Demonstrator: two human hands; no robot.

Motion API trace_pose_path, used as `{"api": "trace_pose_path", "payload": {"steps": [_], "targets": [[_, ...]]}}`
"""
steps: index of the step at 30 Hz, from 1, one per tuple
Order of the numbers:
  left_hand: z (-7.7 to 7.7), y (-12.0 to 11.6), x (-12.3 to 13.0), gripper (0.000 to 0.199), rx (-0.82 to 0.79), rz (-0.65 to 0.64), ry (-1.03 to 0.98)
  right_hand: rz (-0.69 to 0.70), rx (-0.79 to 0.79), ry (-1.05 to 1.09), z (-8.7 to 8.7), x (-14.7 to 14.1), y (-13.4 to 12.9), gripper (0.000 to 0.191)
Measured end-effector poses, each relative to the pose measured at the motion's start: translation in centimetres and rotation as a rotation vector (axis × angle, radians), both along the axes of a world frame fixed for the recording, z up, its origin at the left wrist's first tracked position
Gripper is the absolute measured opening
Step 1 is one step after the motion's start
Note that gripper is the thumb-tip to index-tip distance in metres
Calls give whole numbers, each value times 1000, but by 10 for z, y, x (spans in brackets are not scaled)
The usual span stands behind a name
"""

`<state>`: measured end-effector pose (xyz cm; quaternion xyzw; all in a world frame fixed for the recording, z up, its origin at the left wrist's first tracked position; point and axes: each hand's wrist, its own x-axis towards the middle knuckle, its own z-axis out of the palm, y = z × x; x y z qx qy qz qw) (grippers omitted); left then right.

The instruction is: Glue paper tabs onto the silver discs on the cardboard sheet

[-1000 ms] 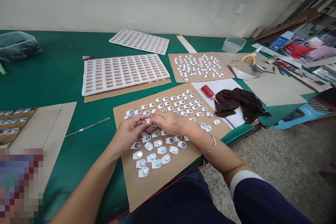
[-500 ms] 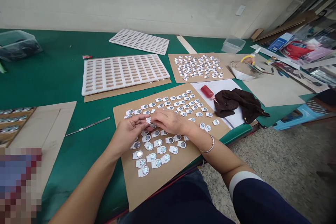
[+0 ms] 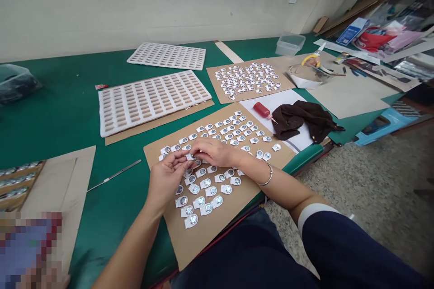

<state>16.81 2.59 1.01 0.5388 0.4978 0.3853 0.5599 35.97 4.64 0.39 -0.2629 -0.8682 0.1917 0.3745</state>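
My left hand (image 3: 166, 176) and my right hand (image 3: 213, 151) met over the near cardboard sheet (image 3: 203, 239), fingertips together at one small white tab with a metal disc (image 3: 191, 156). The fingers of both hands were pinched on that piece, holding it just above the rows of like pieces (image 3: 203, 198) laid out on the sheet. A bangle (image 3: 266, 176) sat on my right wrist. The sheet lay on the green tabletop (image 3: 68, 104), hanging a little over its near edge. Beside the sheet to the right lay a dark cloth (image 3: 305, 119) and a small red bottle (image 3: 261, 109) on white paper. Behind were two white slotted trays (image 3: 149, 99) and a second cardboard sheet (image 3: 220, 97) covered with more pieces. A thin metal tool (image 3: 113, 175) lay to the left.
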Motion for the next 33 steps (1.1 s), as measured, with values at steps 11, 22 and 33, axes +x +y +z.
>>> {"api": "trace_pose_path", "payload": {"steps": [11, 22, 33], "targets": [[-5, -2, 3, 50, -10, 23, -13, -19, 3, 8, -6, 1, 4, 11], [-7, 0, 1, 47, -13, -37, -22, -9, -21, -21, -2, 2, 1, 13], [2, 5, -3, 54, -124, -75, -67, 18, -46, -47, -2, 2, -3, 11]]}}
